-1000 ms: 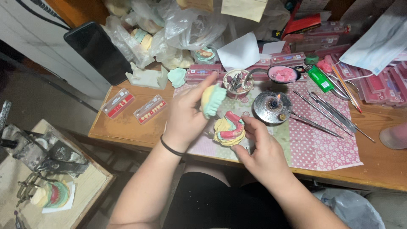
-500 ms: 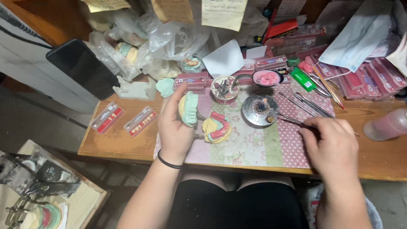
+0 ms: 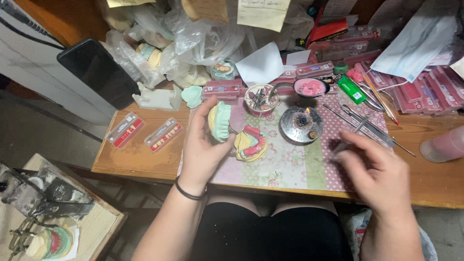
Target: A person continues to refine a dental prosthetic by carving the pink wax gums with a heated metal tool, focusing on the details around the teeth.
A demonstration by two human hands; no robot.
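The left hand (image 3: 203, 145) holds a pale green cast (image 3: 220, 121) upright, thumb and fingers closed around it, just above the left part of the patterned mat (image 3: 285, 169) on the counter (image 3: 140, 157). Just right of it, on the mat, lies a second cast with pink wax (image 3: 251, 144), untouched. The right hand (image 3: 379, 176) is blurred; its grip looks closed on a thin metal tool (image 3: 355, 133) near the other tools (image 3: 372, 125), though I cannot tell for sure. A small burner (image 3: 300, 123) shows a flame between the hands, farther back. Judging from this, the wax work is under way: one cast is in hand, the tool seems just picked up, and nothing has yet touched flame or wax.
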